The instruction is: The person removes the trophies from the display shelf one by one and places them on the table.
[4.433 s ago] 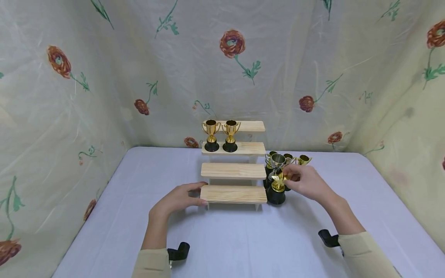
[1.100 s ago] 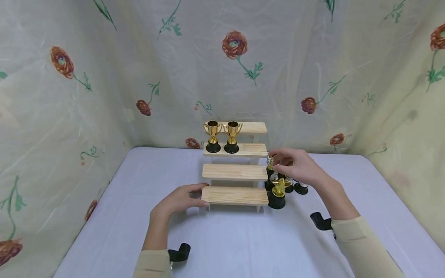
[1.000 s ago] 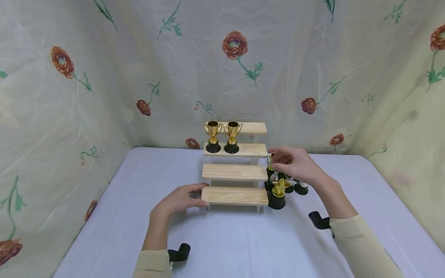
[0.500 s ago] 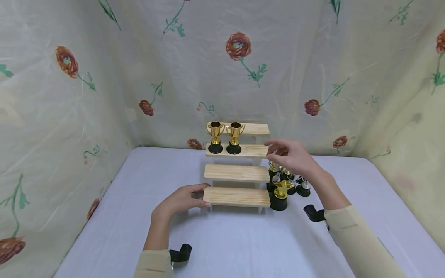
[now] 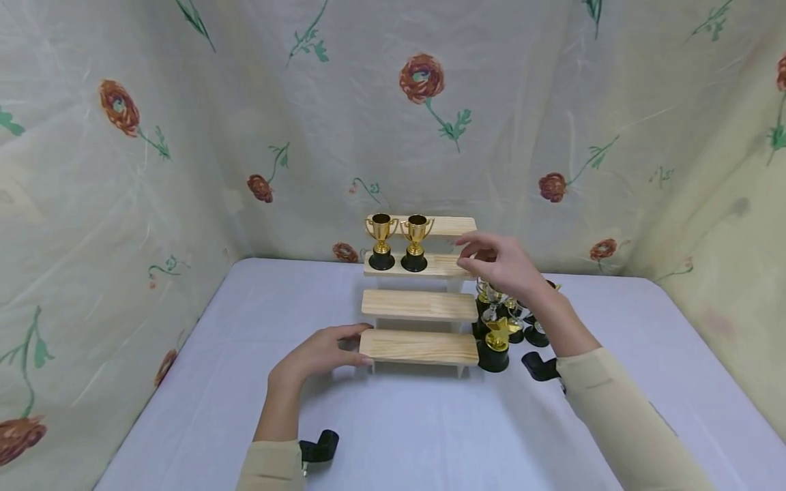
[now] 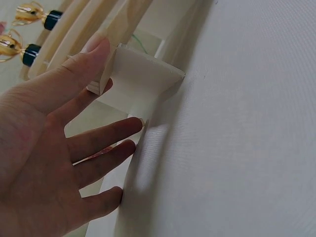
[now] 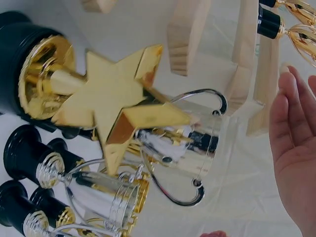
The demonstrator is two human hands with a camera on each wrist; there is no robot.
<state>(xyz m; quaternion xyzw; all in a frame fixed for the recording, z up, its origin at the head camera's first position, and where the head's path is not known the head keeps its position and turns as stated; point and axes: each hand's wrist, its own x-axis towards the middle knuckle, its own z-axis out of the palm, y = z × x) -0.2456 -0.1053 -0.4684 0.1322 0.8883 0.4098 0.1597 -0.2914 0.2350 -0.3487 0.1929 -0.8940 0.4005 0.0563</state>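
Note:
My left hand [image 5: 316,353] pinches the left end of the lowest step of a tiered wooden display stand [image 5: 417,346], thumb and index finger at the board's edge and the other fingers spread. Two gold trophy cups [image 5: 381,235] on black bases stand at the left of the stand's third step. Close by that step's right end, my right hand [image 5: 500,264] hovers with fingers loosely bent and nothing seen between them. Below it a gold star trophy [image 7: 111,94] stands beside the stand, in front of several silver and gold cups [image 7: 101,190], partly hidden by the right forearm.
A white cloth [image 5: 399,429] covers the table. Floral curtains [image 5: 319,123] hang behind and on both sides. The trophy group stands close against the stand's right side. A black wrist camera mount [image 5: 319,447] sticks out from each sleeve.
From above the trophy group, my right hand has risen and moved left toward the third step. Earlier it was at the star trophy. My left hand keeps its grip; the cups on the stand stay put.

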